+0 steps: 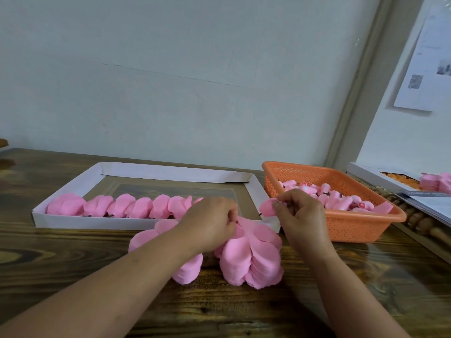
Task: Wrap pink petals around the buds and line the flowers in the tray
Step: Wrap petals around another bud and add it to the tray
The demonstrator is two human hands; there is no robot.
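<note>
Two hands work close together at the centre of the wooden table [73,259], each curled on something. The left hand [210,223] sits on the stack of pink petal sheets [251,257] lying at about six o'clock from the tray, its fingertips pinching at the top sheet near the stack's middle, probably to peel one layer free of the pile. The right hand [300,215], just at three o'clock of the left, pinches a small pink bud [267,207] with a dark stem end poking out; it is held up off the table and pointed toward the petals, likely so it can be pushed through the sheet's centre. The white cardboard tray [156,223] lies at twelve o'clock of the petal stack, its near edge touching the stack; a row of finished pink flowers [122,206] lines its near wall, starting at the nine o'clock end, so new ones would seemingly continue toward three o'clock. The orange plastic basket [341,230] of loose buds [341,198] stands beside the tray at three o'clock, within the right hand's easy reach.
</note>
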